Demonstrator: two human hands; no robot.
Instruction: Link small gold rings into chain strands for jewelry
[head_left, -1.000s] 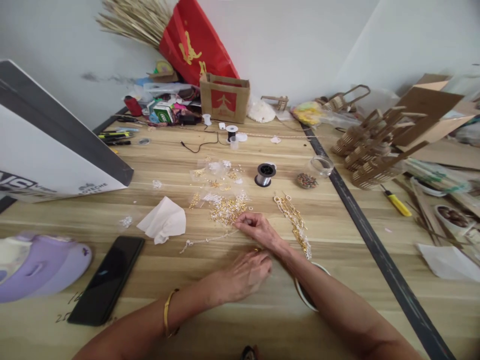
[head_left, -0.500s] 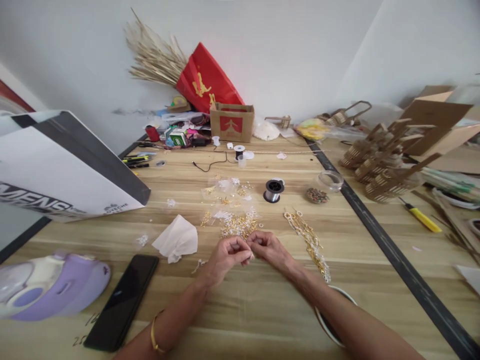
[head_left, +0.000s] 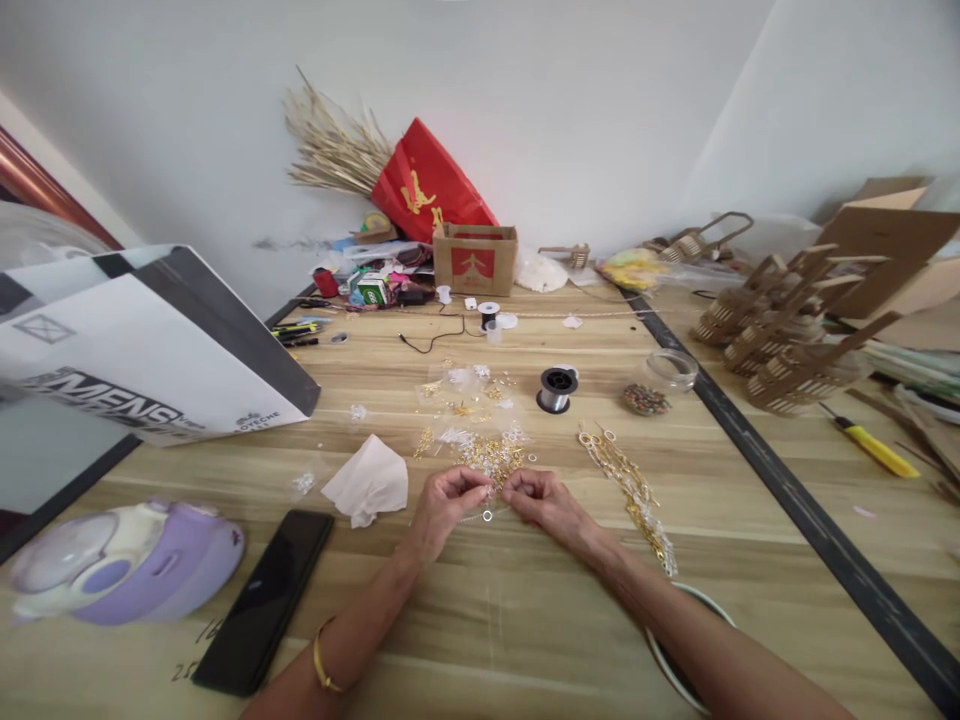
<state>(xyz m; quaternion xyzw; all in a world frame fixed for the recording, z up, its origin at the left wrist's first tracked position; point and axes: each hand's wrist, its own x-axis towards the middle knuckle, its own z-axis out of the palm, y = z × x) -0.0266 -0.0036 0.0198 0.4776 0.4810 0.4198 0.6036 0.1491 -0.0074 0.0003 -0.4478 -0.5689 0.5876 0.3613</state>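
Observation:
My left hand (head_left: pixel 450 505) is closed in a pinch, with a small pale piece of jewellery between thumb and forefinger. A small white ring (head_left: pixel 487 516) shows just below these fingertips. My right hand (head_left: pixel 538 494) is also pinched, its fingertips close beside the left ones; what it holds is too small to make out. Behind both hands lies a heap of gold and silver jewellery findings (head_left: pixel 495 450). A thin silvery strand (head_left: pixel 472 518) shows under the left fingers. To the right, gold and silver chains (head_left: pixel 626 490) are laid out in a bundle.
A spool of clear line (head_left: pixel 556 392) and a jar of beads (head_left: pixel 646 398) stand beyond the hands. Left are a cloth (head_left: pixel 369 482), a phone (head_left: pixel 266 600), a purple bottle (head_left: pixel 161 565) and a white box (head_left: pixel 150 360). A yellow-handled tool (head_left: pixel 877 448) lies far right.
The view has shifted, so the table things appear further right. My fingertips have parted slightly, and the small white ring now shows plainly below the left fingers.

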